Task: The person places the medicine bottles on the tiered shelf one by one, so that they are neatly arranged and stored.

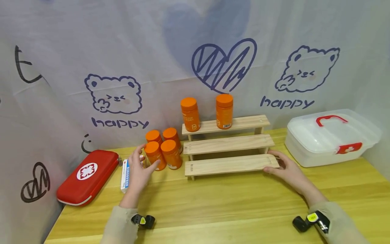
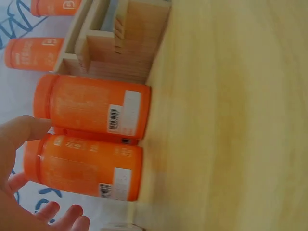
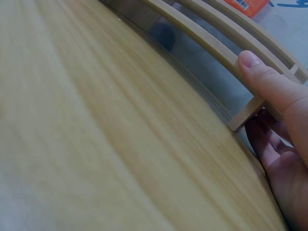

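My left hand (image 1: pixel 139 171) is at the front left orange bottle (image 1: pixel 153 154), thumb and fingers spread around its side. In the left wrist view the thumb (image 2: pixel 29 129) lies by the bottles' caps, and the other fingers (image 2: pixel 65 216) are loosely bent with a gap to the bottle. Several such bottles stand in a cluster beside a three-step wooden display rack (image 1: pixel 231 165). My right hand (image 1: pixel 287 171) grips the right end of the rack's lowest step. Its thumb (image 3: pixel 255 67) rests on the board's front, and its fingers are behind the leg, partly hidden.
Two more orange bottles, a left one (image 1: pixel 190 115) and a right one (image 1: pixel 224 112), stand on the top step. A red first-aid case (image 1: pixel 100 174) and a blue-and-white box (image 1: pixel 124 178) lie at the left. At the right is a white lidded box (image 1: pixel 323 142). A printed cloth (image 1: pixel 170 51) hangs behind.
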Motion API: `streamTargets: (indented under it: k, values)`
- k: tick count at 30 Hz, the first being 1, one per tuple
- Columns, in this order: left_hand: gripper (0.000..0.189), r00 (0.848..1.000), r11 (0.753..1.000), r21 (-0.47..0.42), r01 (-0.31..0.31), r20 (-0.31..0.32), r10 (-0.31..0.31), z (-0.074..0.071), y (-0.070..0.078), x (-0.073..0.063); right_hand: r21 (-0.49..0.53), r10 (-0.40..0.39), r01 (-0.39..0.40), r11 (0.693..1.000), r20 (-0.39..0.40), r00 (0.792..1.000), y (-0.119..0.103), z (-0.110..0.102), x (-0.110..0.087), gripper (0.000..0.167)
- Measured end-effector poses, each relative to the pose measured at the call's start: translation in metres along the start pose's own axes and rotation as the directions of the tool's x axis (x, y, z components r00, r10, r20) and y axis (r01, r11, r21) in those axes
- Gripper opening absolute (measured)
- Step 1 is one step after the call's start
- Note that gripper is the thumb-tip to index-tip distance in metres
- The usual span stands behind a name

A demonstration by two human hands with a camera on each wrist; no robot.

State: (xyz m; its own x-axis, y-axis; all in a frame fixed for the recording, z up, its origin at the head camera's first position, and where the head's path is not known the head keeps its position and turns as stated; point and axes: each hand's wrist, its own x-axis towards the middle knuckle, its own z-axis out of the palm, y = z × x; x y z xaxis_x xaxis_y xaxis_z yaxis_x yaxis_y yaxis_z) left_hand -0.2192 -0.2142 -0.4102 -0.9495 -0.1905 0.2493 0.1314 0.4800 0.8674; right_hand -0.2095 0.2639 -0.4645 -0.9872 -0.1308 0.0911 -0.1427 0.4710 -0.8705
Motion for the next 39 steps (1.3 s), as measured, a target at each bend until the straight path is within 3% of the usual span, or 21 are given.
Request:
streamTargets:
  k: [4,16,26,34,39]
  values:
    - [0.077,0.999,0.998,-0.045,0.033,0.038,-0.032,0.003,-0.005,0.004,0.003,-0.004,0.004,1.0,-0.002,1.0,0.0,0.001,-0.001,0.071]
    - [0.068,1.0,1.0,-0.019,-0.01,0.006,0.01,0.009,-0.009,0.015,0.003,-0.007,0.007,1.0,-0.002,1.0,0.0,0.001,0.001,0.07]
    - [0.064,1.0,1.0,-0.028,-0.011,-0.008,0.011,0.007,-0.013,0.013,-0.015,0.011,-0.011,1.0,-0.002,1.0,-0.001,-0.001,-0.003,0.071]
    - [0.065,0.999,0.999,-0.001,-0.044,0.023,0.044,-0.012,-0.006,0.004,-0.016,0.011,-0.011,1.0,0.007,1.0,-0.004,-0.002,-0.005,0.071]
    - [0.065,0.995,0.996,0.061,-0.068,0.073,0.063,-0.029,0.008,-0.001,-0.013,0.005,-0.005,1.0,0.007,1.0,-0.002,0.0,-0.001,0.071]
